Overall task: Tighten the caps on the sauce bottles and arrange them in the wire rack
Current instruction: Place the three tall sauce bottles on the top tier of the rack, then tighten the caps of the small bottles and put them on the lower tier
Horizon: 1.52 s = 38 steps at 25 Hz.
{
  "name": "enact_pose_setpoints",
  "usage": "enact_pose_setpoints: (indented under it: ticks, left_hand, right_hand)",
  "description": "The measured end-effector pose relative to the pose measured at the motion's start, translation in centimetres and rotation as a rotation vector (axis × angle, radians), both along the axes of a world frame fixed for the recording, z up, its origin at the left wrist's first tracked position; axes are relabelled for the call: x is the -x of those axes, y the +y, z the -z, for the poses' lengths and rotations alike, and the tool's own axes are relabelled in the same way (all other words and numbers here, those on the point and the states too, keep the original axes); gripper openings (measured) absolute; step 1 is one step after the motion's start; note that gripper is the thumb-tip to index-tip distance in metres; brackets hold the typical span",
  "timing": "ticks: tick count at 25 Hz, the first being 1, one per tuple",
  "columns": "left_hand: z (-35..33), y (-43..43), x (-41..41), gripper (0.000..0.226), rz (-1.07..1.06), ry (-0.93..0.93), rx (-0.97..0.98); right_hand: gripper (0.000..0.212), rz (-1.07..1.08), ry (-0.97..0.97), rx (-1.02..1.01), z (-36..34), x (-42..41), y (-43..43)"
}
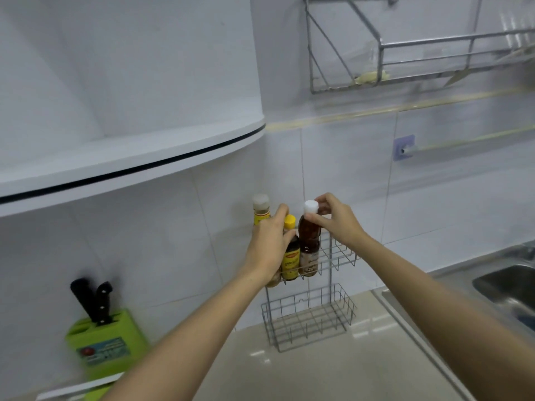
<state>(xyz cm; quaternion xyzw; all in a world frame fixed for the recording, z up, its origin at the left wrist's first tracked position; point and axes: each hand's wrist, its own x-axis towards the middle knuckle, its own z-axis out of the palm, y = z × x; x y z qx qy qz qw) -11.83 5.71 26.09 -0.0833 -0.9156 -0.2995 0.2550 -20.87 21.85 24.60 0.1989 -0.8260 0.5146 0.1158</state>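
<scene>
Three sauce bottles stand in the upper basket of the two-tier wire rack (pixel 341 257) against the tiled wall. The rightmost is a brown sauce bottle (pixel 309 241) with a white cap (pixel 310 206); my right hand (pixel 335 219) pinches that cap with thumb and fingers. In the middle is a dark bottle with a yellow cap (pixel 290 250). My left hand (pixel 270 247) wraps around the bottles at the left and middle, hiding most of the tall bottle with a clear cap (pixel 260 208). The lower basket (pixel 309 319) holds nothing.
A green knife block (pixel 107 340) with black-handled knives stands at the lower left. A curved white shelf (pixel 130 166) overhangs the left side. A steel sink (pixel 509 287) lies at the right, a metal dish rack (pixel 405 47) hangs above, and a rail (pixel 463 141) runs along the wall.
</scene>
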Motion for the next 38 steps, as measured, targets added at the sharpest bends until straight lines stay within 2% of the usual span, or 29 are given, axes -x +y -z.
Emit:
enact_pose_setpoints:
  ticks: [3, 7, 12, 15, 17, 18, 20, 23, 25, 27, 29, 31, 33, 36, 38]
  left_hand:
    - [-0.1, 0.1, 0.5, 0.014, -0.013, 0.016, 0.015]
    - [-0.1, 0.2, 0.7, 0.014, -0.045, 0.021, 0.096]
    - [-1.0, -0.2, 1.1, 0.021, -0.044, 0.008, 0.211]
    - [-1.6, -0.4, 0.9, 0.013, -0.024, -0.028, 0.205]
    - [-1.7, -0.3, 0.1, 0.024, -0.005, -0.038, 0.231]
    - [-1.6, -0.2, -0.4, 0.027, 0.006, -0.024, 0.261]
    - [-1.2, -0.4, -1.8, 0.019, 0.029, -0.020, 0.351]
    - [0.0, -2.0, -5.6, 0.012, 0.127, -0.218, 0.457]
    - [1.5, -3.9, -9.5, 0.014, 0.230, -0.415, 0.478]
    - [3.2, -6.7, -13.8, 0.017, 0.278, -0.546, 0.465]
    - [5.0, -9.8, -17.8, 0.017, 0.269, -0.639, 0.393]
    - [7.0, -13.2, -21.6, 0.016, 0.224, -0.706, 0.294]
    - [8.8, -16.1, -24.6, 0.015, 0.156, -0.719, 0.201]
    - [11.4, -21.5, -30.5, 0.013, -0.072, -0.600, 0.084]
    - [12.8, -24.7, -34.5, 0.029, -0.240, -0.564, 0.037]
  right_hand:
    - [0.024, -0.123, -0.087, -0.002, 0.8, 0.2, -0.4]
    - [0.017, -0.076, -0.047, -0.025, 1.5, 0.3, -0.5]
    - [0.028, -0.016, -0.042, -0.076, 1.8, -0.1, -0.9]
    - [0.034, -0.038, -0.092, -0.127, 1.3, -0.1, -1.0]
    - [0.043, -0.052, -0.143, -0.130, 1.2, -0.6, -1.2]
    - [0.048, -0.025, -0.153, -0.104, 1.3, -1.2, -1.2]
    - [0.049, 0.127, -0.098, -0.025, 2.0, -3.0, -1.1]
    - [0.030, 0.253, 0.010, 0.024, 3.6, -7.8, -0.9]
    - [0.018, 0.125, -0.025, -0.073, 5.2, -11.7, -1.5]
    - [0.013, -0.102, -0.073, -0.275, 7.3, -15.8, -3.1]
    - [0.011, -0.299, -0.121, -0.451, 9.3, -19.5, -5.1]
    - [0.010, -0.449, -0.158, -0.529, 10.9, -22.8, -7.5]
    - [0.011, -0.532, -0.170, -0.552, 11.8, -25.0, -9.2]
    - [0.014, -0.658, -0.146, -0.602, 12.6, -28.1, -13.2]
    - [0.017, -0.743, -0.089, -0.633, 12.8, -29.8, -16.0]
